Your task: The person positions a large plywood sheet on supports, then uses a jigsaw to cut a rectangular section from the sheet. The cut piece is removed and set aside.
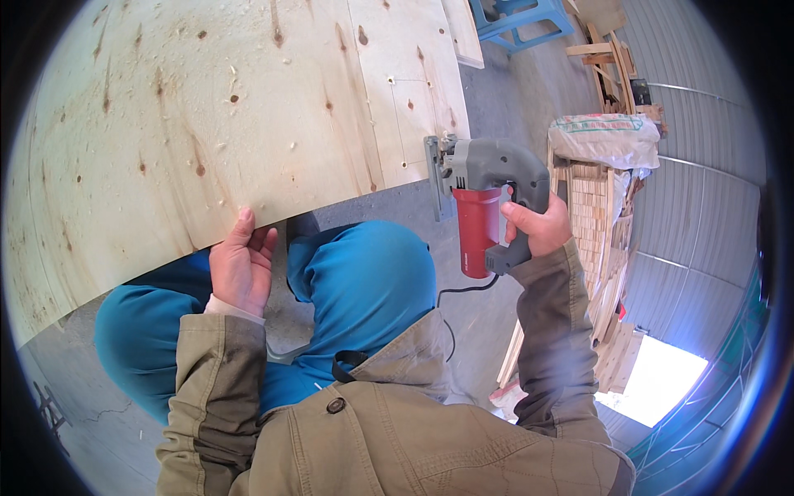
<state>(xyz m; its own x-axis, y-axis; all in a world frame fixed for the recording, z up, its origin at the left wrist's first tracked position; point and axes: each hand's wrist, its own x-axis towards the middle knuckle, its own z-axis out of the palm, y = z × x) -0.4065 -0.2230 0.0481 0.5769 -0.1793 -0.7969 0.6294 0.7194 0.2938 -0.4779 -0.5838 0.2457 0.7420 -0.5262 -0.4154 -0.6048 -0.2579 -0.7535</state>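
A large pale plywood sheet (273, 107) with brown knots and thin pencil lines fills the upper left. My left hand (241, 260) grips its near edge, thumb on the top face and fingers curled below. In my right hand (542, 225) is the rear handle of a jigsaw (480, 223) with a red body and grey housing. The tool is tipped on its side, its metal base plate against the sheet's near right corner. I cannot make out the blade. A black cord runs from the jigsaw down beside my knee.
My blue-trousered knees (364, 264) are bent under the sheet's near edge. A blue plastic stool (521, 25) stands at the far right on the concrete floor (513, 91). Stacked wooden strips (591, 207) with a white sack (604, 139) on top line the corrugated wall (703, 140).
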